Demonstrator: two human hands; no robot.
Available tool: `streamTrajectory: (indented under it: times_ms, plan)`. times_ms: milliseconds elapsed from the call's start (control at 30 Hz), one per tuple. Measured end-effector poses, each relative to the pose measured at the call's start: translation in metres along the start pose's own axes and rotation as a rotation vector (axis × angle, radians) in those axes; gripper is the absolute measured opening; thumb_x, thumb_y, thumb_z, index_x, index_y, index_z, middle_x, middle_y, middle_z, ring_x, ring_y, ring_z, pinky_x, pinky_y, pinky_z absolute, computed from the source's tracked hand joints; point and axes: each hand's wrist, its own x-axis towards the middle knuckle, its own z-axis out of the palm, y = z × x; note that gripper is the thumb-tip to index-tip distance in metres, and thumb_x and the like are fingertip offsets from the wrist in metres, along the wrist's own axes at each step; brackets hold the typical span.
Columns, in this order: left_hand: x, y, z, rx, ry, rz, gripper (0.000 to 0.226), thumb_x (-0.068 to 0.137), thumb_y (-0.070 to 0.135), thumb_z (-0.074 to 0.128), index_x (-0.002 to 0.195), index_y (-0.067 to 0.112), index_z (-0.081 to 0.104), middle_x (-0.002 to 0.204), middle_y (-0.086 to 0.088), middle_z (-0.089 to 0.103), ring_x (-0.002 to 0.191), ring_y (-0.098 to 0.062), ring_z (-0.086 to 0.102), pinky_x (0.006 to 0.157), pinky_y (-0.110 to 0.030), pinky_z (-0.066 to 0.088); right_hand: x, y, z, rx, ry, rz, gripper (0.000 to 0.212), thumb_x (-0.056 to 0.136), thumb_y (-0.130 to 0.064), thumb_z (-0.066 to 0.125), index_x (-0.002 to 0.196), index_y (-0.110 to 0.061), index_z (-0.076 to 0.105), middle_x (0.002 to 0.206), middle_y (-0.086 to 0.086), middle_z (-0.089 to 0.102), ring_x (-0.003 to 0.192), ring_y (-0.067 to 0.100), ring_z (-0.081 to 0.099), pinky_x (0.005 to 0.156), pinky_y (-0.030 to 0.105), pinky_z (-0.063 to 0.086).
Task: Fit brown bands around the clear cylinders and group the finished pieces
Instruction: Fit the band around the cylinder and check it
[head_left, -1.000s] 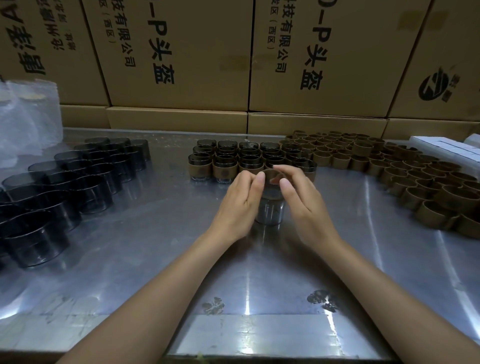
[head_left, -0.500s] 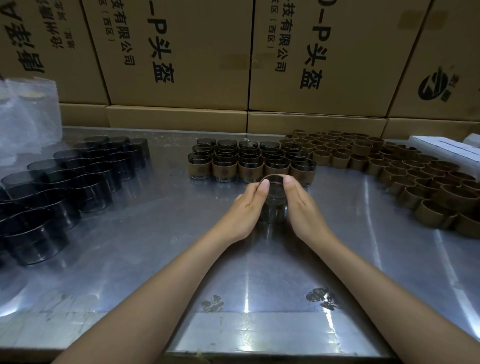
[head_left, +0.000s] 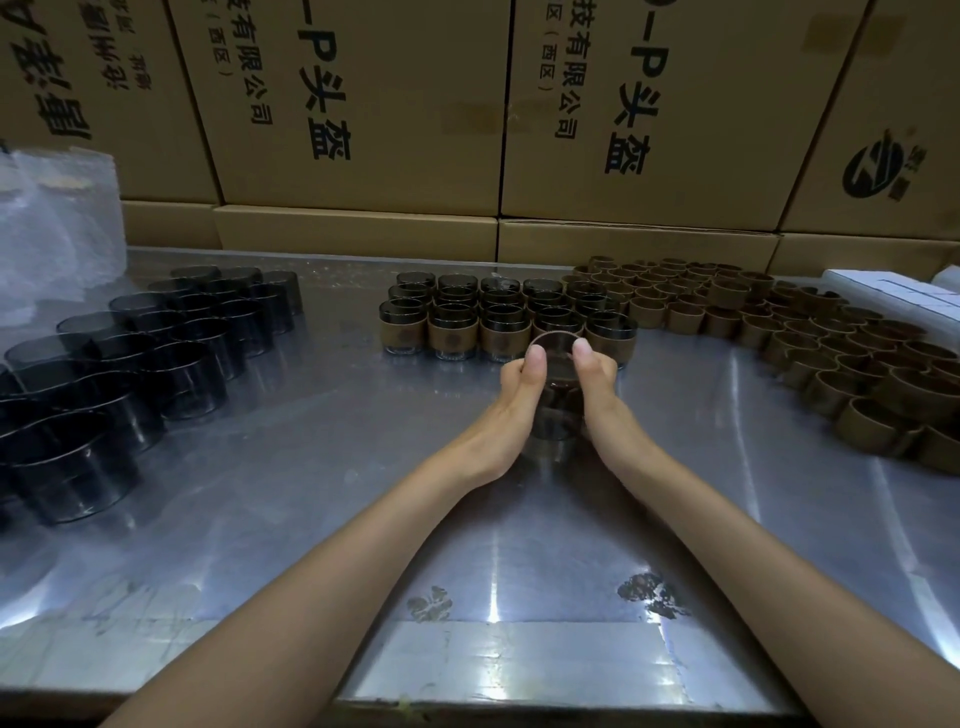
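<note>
Both hands, left hand (head_left: 511, 402) and right hand (head_left: 602, 400), are gripping the cylinder (head_left: 556, 410) with curled fingers, which is looking light, smooth and probably slippery.

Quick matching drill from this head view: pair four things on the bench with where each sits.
Things:
1. bare clear cylinders
2. loose brown bands
3. finished banded pieces
4. cylinder being banded

Places:
A. far centre of the steel table, in rows
B. between the left hand and the right hand
C. left side of the table
D. right side of the table

Pairs: 1-C, 2-D, 3-A, 4-B
</note>
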Motion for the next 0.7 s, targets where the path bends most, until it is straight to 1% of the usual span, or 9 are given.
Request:
streamTrajectory:
  times_ms: [67,100,167,233,300,367,500,600,700]
  plan:
    - [0.003,0.002,0.002,-0.078,0.024,-0.035,0.097,0.073,0.082,0.01,0.151,0.025,0.021,0.156,0.006,0.024,0.143,-0.01,0.023,0.118,-0.035,0.019,0.0,0.001,0.001,0.098,-0.007,0.024,0.096,0.06,-0.087,0.035,0.131,-0.023,0.031,0.139,-0.001,0.04,0.128,0.014,0.044,0.108,0.044,0.037]
    - [0.003,0.002,0.003,-0.102,0.04,-0.051,0.099,0.071,0.084,0.013,0.15,0.025,0.025,0.154,0.0,0.03,0.142,-0.014,0.028,0.118,-0.04,0.023,0.0,0.001,0.002,0.132,-0.01,0.029,0.1,0.057,-0.089,0.039,0.132,-0.022,0.033,0.138,0.002,0.043,0.126,0.017,0.048,0.107,0.046,0.039]
    - [0.003,0.004,0.005,-0.153,0.067,-0.069,0.105,0.066,0.088,0.019,0.147,0.023,0.033,0.149,-0.005,0.039,0.138,-0.019,0.037,0.115,-0.045,0.029,-0.002,0.002,0.002,0.189,0.004,0.029,0.107,0.05,-0.093,0.046,0.13,-0.023,0.036,0.13,0.004,0.053,0.118,0.017,0.056,0.103,0.044,0.044]
    - [0.003,0.005,0.006,-0.246,0.106,-0.073,0.104,0.063,0.088,0.026,0.141,0.021,0.042,0.141,-0.006,0.048,0.131,-0.021,0.047,0.111,-0.045,0.035,-0.002,0.002,0.003,0.235,0.037,0.028,0.108,0.047,-0.095,0.05,0.128,-0.024,0.039,0.124,0.004,0.059,0.112,0.017,0.061,0.1,0.044,0.047]
    - [0.003,0.006,0.006,-0.331,0.146,-0.062,0.098,0.066,0.085,0.031,0.137,0.019,0.047,0.135,-0.009,0.054,0.125,-0.024,0.053,0.108,-0.047,0.039,-0.002,0.003,0.004,0.286,0.052,0.011,0.093,0.058,-0.088,0.052,0.125,-0.024,0.042,0.122,0.007,0.061,0.11,0.02,0.063,0.098,0.047,0.049]
    - [0.004,0.006,0.005,-0.393,0.162,-0.066,0.096,0.067,0.082,0.036,0.137,0.018,0.046,0.133,-0.011,0.056,0.123,-0.026,0.054,0.107,-0.049,0.04,-0.002,0.003,0.005,0.335,0.07,-0.011,0.076,0.066,-0.079,0.052,0.119,-0.025,0.043,0.121,0.009,0.062,0.11,0.023,0.063,0.096,0.049,0.05]
    - [0.004,0.008,0.003,-0.506,0.161,-0.092,0.086,0.074,0.074,0.042,0.136,0.013,0.046,0.131,-0.012,0.058,0.122,-0.027,0.056,0.106,-0.048,0.041,-0.003,0.001,0.005,0.363,0.113,-0.018,0.081,0.068,-0.075,0.051,0.126,-0.018,0.043,0.12,0.011,0.062,0.109,0.023,0.064,0.096,0.049,0.051]
    - [0.003,0.009,0.004,-0.551,0.208,-0.106,0.067,0.091,0.06,0.043,0.132,0.008,0.049,0.127,-0.015,0.061,0.119,-0.027,0.058,0.107,-0.048,0.041,-0.002,0.0,0.006,0.451,0.175,0.033,0.064,0.078,-0.063,0.051,0.123,-0.018,0.047,0.115,0.012,0.066,0.109,0.024,0.064,0.095,0.047,0.051]
    - [0.001,0.014,0.005,-0.628,0.2,-0.127,0.054,0.1,0.043,0.041,0.135,0.003,0.044,0.127,-0.021,0.06,0.119,-0.03,0.058,0.108,-0.049,0.04,-0.002,-0.002,0.005,0.507,0.187,0.051,0.044,0.096,-0.045,0.047,0.126,-0.013,0.047,0.115,0.017,0.066,0.11,0.029,0.064,0.092,0.044,0.053]
